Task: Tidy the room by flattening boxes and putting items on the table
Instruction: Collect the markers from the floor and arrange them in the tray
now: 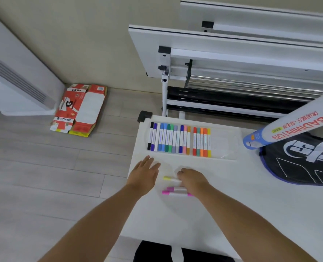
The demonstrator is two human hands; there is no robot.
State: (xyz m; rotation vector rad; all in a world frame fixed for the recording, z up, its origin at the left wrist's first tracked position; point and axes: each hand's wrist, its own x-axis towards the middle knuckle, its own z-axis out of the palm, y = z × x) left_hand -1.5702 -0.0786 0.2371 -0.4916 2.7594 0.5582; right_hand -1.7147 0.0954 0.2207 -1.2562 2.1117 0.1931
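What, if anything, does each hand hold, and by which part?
Left hand: nothing, flat on the table. Right hand curls over the yellow marker, at its barrel; grip cannot be told.

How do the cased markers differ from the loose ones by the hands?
The cased markers lie in a neat row, running front to back, in many colours. The loose markers lie crosswise, only yellow and pink, partly under the right hand. Both have white barrels with coloured ends.
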